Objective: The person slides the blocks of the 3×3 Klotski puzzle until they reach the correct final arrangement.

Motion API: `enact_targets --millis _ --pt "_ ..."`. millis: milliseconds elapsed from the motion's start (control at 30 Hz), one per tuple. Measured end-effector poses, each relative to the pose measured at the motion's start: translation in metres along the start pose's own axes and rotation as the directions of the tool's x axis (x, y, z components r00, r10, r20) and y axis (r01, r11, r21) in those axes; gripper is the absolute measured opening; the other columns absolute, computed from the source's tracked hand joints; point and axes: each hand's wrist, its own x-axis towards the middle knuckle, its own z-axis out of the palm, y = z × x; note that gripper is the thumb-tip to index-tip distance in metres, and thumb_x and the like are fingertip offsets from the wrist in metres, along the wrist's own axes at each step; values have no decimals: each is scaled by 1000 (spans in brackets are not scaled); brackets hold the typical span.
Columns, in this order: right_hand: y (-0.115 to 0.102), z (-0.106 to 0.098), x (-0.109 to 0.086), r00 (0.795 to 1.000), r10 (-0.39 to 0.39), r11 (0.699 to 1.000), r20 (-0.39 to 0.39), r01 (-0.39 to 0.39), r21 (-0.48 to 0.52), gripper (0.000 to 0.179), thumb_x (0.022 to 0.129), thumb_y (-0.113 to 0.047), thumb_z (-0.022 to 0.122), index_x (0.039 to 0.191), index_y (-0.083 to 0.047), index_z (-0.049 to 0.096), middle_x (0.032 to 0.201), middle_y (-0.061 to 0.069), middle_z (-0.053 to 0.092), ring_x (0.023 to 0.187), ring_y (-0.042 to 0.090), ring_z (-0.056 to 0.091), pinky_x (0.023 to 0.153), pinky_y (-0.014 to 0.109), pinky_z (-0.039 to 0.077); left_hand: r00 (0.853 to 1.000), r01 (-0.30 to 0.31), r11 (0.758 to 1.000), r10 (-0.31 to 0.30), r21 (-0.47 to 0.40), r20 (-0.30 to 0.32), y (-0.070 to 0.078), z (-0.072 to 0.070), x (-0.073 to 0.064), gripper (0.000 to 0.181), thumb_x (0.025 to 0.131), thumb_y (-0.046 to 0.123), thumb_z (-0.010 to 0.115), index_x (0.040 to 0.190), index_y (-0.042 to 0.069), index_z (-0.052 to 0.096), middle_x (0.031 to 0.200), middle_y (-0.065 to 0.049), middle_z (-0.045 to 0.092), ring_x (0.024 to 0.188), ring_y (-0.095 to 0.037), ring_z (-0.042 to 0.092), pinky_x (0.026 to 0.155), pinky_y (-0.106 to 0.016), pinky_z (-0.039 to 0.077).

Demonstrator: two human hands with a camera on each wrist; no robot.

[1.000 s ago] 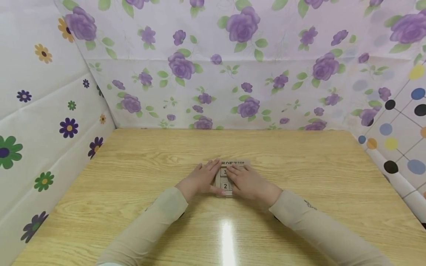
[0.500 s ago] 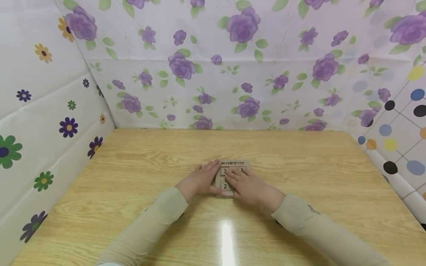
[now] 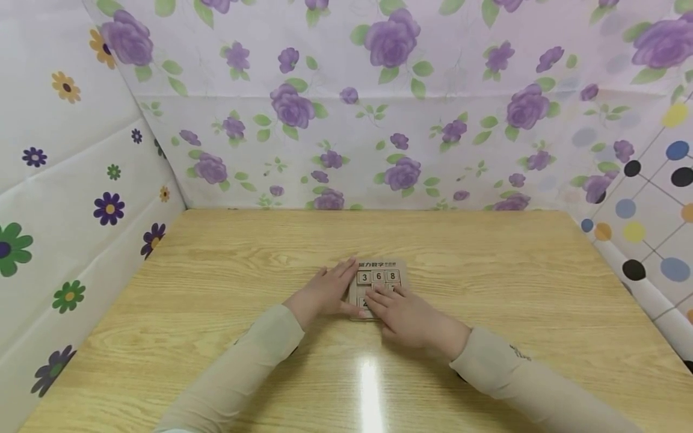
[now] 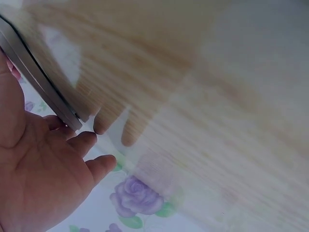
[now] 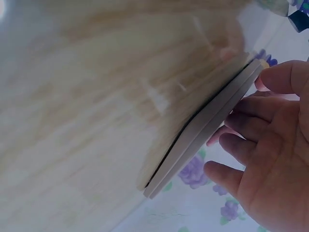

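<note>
A pale number sliding puzzle lies flat on the table, with 3, 6 and 8 readable on its top row of tiles. My left hand holds its left side, fingers at the upper left corner and thumb at the lower edge. Over the lower right of the puzzle lies my right hand, its extended fingertips touching the tiles below the top row. That hand hides most of the lower tiles; part of a 2 shows. Both wrist views show the puzzle's thin side edge close to the fingers.
The wood-grain table reflects a bright light streak near its front. A purple-flowered cloth hangs behind it. Patterned cloths also close in the left and right sides.
My right hand has slid down and slightly right across the puzzle, uncovering the top row with 6 and 8. The left hand keeps its place on the puzzle.
</note>
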Motion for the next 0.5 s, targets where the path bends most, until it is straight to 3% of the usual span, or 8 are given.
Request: enact_targets --millis 500 --pt "5 -3 5 1000 18 1000 5 -18 10 56 96 -25 45 146 -4 35 154 11 30 142 29 28 115 51 25 1000 -16 1000 16 8 -22 -1 2 -1 110 76 70 59 154 10 9 161 -5 3 147 -26 11 117 -53 17"
